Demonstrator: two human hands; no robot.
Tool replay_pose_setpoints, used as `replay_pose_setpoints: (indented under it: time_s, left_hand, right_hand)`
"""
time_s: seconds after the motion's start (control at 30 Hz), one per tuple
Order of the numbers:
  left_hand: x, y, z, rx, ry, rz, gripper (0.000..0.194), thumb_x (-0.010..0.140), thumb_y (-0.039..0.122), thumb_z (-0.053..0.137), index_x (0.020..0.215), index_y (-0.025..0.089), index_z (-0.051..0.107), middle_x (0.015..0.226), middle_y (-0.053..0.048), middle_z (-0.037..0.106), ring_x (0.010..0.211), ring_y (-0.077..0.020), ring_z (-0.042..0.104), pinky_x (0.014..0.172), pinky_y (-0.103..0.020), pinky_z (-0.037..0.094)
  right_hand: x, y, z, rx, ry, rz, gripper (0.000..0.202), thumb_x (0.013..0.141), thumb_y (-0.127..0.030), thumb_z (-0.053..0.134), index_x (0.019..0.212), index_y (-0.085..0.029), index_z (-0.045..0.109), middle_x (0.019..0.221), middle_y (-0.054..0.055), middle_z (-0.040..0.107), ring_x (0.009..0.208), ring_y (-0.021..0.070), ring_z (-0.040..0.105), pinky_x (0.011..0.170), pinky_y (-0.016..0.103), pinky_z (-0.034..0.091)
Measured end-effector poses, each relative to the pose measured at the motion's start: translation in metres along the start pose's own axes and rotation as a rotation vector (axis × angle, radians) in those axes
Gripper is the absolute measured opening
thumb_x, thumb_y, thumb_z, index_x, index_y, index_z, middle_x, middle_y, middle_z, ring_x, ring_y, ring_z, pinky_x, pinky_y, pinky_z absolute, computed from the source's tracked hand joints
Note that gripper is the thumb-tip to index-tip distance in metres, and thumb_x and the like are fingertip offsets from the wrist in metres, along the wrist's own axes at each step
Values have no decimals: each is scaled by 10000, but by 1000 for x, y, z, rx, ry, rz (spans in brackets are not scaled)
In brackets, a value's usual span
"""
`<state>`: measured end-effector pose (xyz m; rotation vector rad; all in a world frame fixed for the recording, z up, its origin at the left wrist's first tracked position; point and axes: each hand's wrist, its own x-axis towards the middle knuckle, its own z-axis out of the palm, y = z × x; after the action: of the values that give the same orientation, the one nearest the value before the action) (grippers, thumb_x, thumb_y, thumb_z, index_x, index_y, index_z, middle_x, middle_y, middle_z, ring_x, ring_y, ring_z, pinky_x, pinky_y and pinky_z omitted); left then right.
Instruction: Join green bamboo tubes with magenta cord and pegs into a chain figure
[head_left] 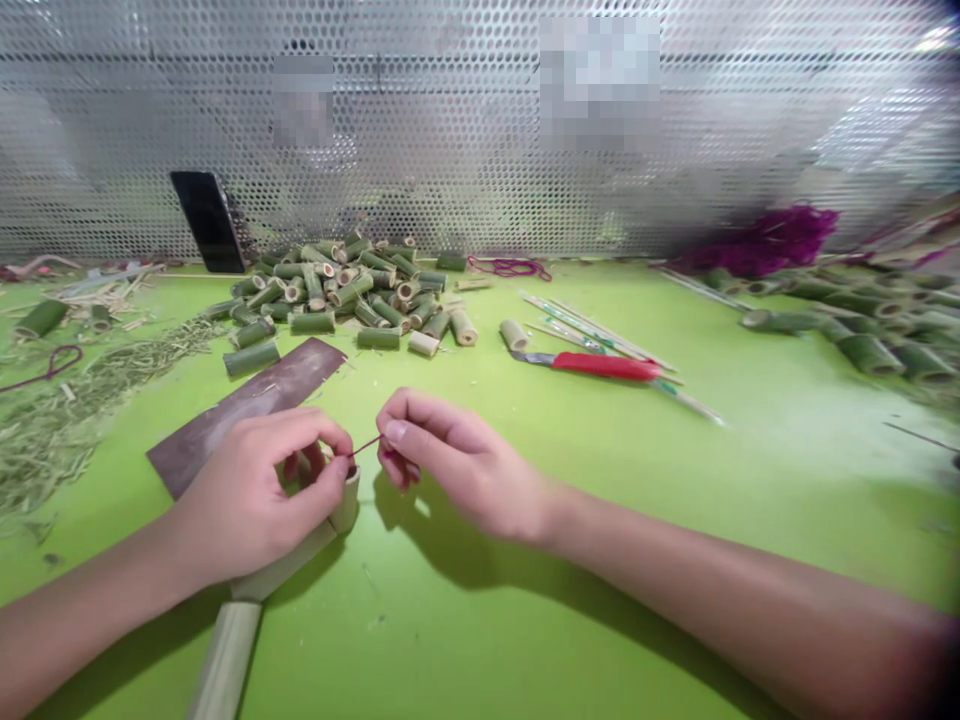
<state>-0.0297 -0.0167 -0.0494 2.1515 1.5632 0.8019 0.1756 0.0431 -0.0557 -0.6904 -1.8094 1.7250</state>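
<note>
A short length of dark red string [366, 446] stretches between my two hands. Thumb and fingertips of my left hand [262, 490] are pinched at its left end, right by the open top of a short peeled bamboo tube [346, 508]. My right hand [457, 460], raised above the table, pinches the other end between thumb and forefinger. Below my left hand lies another pale bamboo tube [292, 562], partly hidden by it, and a third bamboo tube [227, 655] runs toward the bottom edge. Whether the string passes through these tubes is hidden.
Behind my left hand lies a brown flat strip [251, 405]. Farther back are a pile of cut green bamboo pieces [352, 285], a red-handled knife [607, 366], thin sticks [600, 330] and a leaning phone [208, 222]. Shavings [97, 400] cover the left; a perforated metal screen [450, 130] stands behind.
</note>
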Motion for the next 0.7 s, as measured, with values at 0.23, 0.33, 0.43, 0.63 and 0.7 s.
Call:
replay_pose_setpoints:
  time_s: [0.23,0.33,0.43,0.63,0.7]
  left_hand:
    - [2,1,1,-50,-34,-46,122,866,252,518,761,229,576,739,29,687,650,-154,617,570,-250,469]
    - [2,1,1,-53,-46,-50,115,852,246,499,744,228,532,764,16,699,660,-164,621,560,-258,459]
    - [1,3,1,-33,-41,-49,117,839,242,489,723,229,500,748,13,693,639,-163,598,548,-262,443]
    - [2,5,1,-9,-30,-49,127,824,231,479,697,231,475,726,17,681,612,-158,568,542,-268,426]
    - [2,5,2,-16,-40,-60,131,837,244,477,706,231,479,729,15,681,617,-162,574,536,-270,425]
  right_hand:
    - [-4,-4,1,-31,18,-25,209,993,-357,510,851,-204,514,723,-28,525,674,126,474,667,283,416]
    - [-5,-6,2,-32,19,-30,207,995,-347,503,851,-198,515,724,-26,519,670,125,462,658,283,408]
    - [-6,-7,3,-14,17,-34,202,994,-330,491,845,-195,514,718,-25,511,667,124,460,658,282,409]
    - [-4,-4,3,9,32,-59,209,986,-335,500,830,-197,515,707,-27,507,661,124,463,664,285,410]
    - [-4,-4,2,11,39,-52,221,987,-337,493,819,-196,514,706,-28,504,655,122,459,668,287,409]
